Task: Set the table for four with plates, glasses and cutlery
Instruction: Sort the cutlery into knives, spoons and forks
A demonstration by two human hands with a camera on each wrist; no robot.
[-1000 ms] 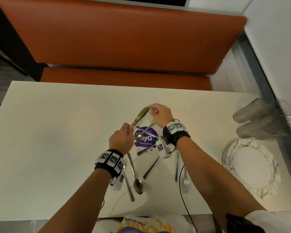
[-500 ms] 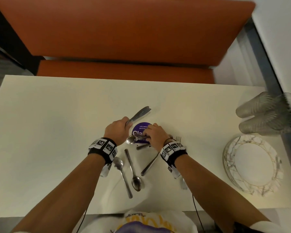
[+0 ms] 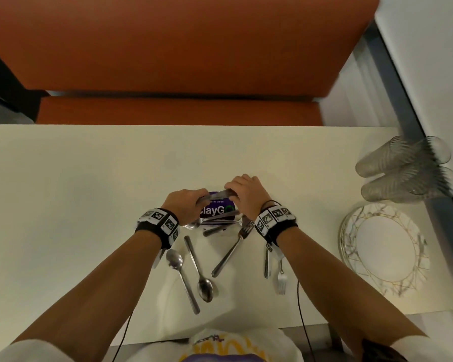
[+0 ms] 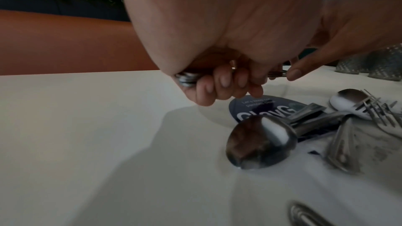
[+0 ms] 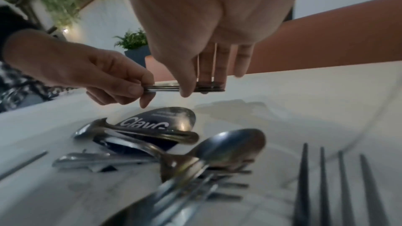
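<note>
My left hand (image 3: 192, 205) grips the handle end of a small bundle of knives (image 3: 217, 195), which lies level just above a purple round sticker (image 3: 216, 210) on the white table (image 3: 76, 218). My right hand (image 3: 233, 192) pinches the other end of the bundle between thumb and fingers (image 5: 204, 68). In the right wrist view the stacked knives (image 5: 165, 88) run between both hands. The handle ends (image 4: 187, 78) stick out of my left fist. Loose spoons (image 3: 204, 284), a fork (image 3: 229, 253) and more cutlery lie below and toward me.
A stack of marbled plates (image 3: 351, 231) sits at the right edge of the table, with ribbed glasses (image 3: 403, 165) lying behind it near the wall. A white fork (image 3: 281, 280) lies by my right forearm. An orange bench (image 3: 168, 48) runs along the far side.
My right hand dipped to the cutlery on the sticker and came back up. The knives, held tilted up in my left hand before, now lie level between both hands.
</note>
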